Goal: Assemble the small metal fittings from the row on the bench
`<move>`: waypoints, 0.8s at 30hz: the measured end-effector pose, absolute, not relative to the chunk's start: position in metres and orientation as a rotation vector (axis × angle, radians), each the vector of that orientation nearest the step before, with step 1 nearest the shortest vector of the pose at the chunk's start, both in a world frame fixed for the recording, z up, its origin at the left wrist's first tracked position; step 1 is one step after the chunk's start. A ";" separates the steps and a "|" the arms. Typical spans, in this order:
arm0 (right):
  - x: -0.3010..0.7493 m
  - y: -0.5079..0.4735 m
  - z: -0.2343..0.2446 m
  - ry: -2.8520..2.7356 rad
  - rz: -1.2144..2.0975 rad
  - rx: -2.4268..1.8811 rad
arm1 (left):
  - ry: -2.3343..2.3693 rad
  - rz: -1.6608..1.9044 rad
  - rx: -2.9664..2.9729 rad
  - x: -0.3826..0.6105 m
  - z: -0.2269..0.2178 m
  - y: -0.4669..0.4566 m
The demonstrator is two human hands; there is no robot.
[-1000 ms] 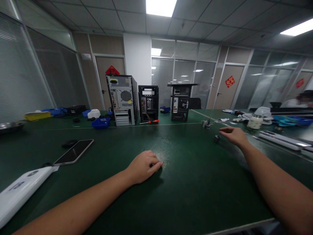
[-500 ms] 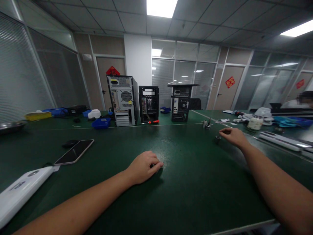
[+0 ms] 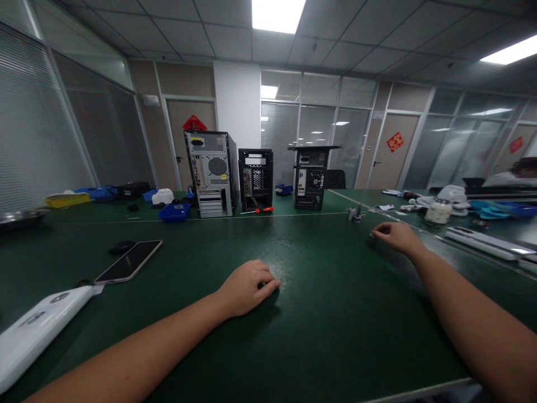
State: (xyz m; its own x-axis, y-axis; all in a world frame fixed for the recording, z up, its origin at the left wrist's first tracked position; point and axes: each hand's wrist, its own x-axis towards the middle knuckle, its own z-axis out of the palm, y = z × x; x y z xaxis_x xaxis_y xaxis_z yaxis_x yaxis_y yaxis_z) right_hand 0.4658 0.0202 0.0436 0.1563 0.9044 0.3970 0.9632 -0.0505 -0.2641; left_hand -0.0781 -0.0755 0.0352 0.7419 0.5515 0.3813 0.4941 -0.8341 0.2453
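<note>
My left hand (image 3: 246, 287) rests on the green table (image 3: 319, 313) near its middle. Its fingers are curled down over something small and dark that I cannot make out. My right hand (image 3: 397, 235) reaches out to the right, and its fingertips pinch down on a small grey metal part (image 3: 371, 240) standing on the table. Two more small metal pieces (image 3: 354, 213) stand a little farther back.
Three computer towers (image 3: 212, 172) (image 3: 255, 178) (image 3: 309, 176) stand at the back, with a red-handled screwdriver (image 3: 260, 210) and a blue bin (image 3: 173, 212) near them. A phone (image 3: 128, 261) and a white device (image 3: 36, 330) lie at the left. White panels (image 3: 482, 242) and another person are at the right.
My right hand has dropped slightly and moved left, so its fingertips now close on the small metal part. My left hand has stayed in place.
</note>
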 end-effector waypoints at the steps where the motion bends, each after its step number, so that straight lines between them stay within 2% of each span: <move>1: 0.466 0.021 0.042 -1.764 -0.156 -1.981 | 0.849 0.675 2.811 -0.078 0.035 -0.076; 13: 0.467 0.028 0.031 -1.714 -0.070 -1.962 | 0.856 0.662 2.819 -0.074 0.036 -0.078; 21: 0.484 0.034 0.014 -1.743 0.231 -1.814 | 0.870 0.647 2.813 -0.075 0.038 -0.077; 24: 0.483 0.035 0.010 -1.752 0.175 -1.812 | 0.877 0.642 2.806 -0.074 0.038 -0.078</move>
State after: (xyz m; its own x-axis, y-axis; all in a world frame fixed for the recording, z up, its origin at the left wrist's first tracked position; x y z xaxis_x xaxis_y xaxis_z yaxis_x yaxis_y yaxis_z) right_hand 0.4834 0.0348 0.0099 0.1175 0.9436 0.3096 0.8638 0.0567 -0.5007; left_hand -0.0742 -0.0778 0.0377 0.7402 0.5694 0.3578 0.5130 -0.8221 0.2470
